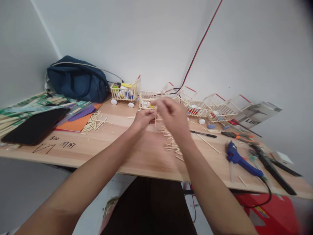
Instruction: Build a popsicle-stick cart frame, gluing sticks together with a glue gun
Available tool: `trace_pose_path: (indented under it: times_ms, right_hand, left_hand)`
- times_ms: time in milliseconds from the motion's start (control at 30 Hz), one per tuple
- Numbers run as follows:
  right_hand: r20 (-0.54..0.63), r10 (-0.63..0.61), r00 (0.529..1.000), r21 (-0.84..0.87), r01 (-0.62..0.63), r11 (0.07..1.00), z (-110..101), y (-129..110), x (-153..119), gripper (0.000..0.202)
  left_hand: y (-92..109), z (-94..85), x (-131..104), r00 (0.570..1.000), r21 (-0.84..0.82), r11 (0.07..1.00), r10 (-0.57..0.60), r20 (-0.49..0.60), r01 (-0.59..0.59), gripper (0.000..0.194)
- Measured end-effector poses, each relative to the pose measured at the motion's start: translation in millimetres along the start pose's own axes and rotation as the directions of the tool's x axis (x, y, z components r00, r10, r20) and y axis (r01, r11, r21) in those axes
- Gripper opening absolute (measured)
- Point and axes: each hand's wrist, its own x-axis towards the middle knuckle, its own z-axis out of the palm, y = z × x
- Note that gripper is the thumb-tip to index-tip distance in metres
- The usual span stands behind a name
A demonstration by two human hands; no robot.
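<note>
My left hand [144,118] is closed in a pinch above the middle of the table, gripping what looks like a small frame of thin wooden sticks [156,120]. Just right of it is my right hand [172,116], its fingers bent and smeared by motion, so whether they hold anything is unclear. A little cart of wooden sticks [149,95] stands right behind my hands and is partly hidden by them. Cut wooden sticks [170,144] lie in a loose pile under my right hand and wrist.
Several stick carts line the wall, one with white wheels [124,92] at left. A blue glue gun [241,160], pliers [238,134] and a black pen [203,133] lie right. At left are a blue bag [78,80], a black tablet [36,125] and more cut sticks [94,122].
</note>
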Motion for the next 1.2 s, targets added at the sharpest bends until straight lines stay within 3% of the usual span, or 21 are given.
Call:
trace_pose_path:
  times_ms: [67, 133, 300, 500, 733, 1200]
  right_hand:
    - [-0.123, 0.142, 0.982, -0.023, -0.146, 0.989, -32.8, 30.1, -11.1, 0.029]
    - [-0.164, 0.252, 0.954, -0.024, -0.259, 0.966, -54.7, 60.4, -24.3, 0.033]
    - [-0.028, 0.448, 0.894, -0.019, -0.448, 0.894, -65.4, 101.8, -53.8, 0.045]
    - [0.019, 0.505, 0.863, 0.110, -0.504, 0.857, -54.6, 107.6, -61.1, 0.050]
    - [0.075, 0.524, 0.848, 0.147, -0.529, 0.836, -51.7, 105.5, -61.6, 0.043]
    - [0.092, 0.472, 0.877, 0.119, -0.480, 0.869, -44.8, 103.1, -68.0, 0.033]
  left_hand:
    - [3.9, 3.8, -4.4, 0.999, -0.006, 0.999, -0.040, -0.007, 0.040, 0.026]
    - [7.0, 7.4, -8.0, 0.998, -0.013, 0.998, -0.055, -0.006, 0.055, 0.029]
    - [6.9, 11.2, -11.4, 0.998, -0.007, 0.998, -0.068, 0.011, 0.068, 0.032]
    - [0.6, 10.3, -11.4, 0.988, 0.044, 0.992, -0.124, 0.090, 0.121, 0.034]
    - [-2.3, 14.3, -13.2, 0.984, 0.056, 0.987, -0.152, 0.090, 0.147, 0.015]
    - [-0.9, 16.5, -16.0, 0.984, 0.104, 0.982, -0.164, 0.072, 0.156, 0.015]
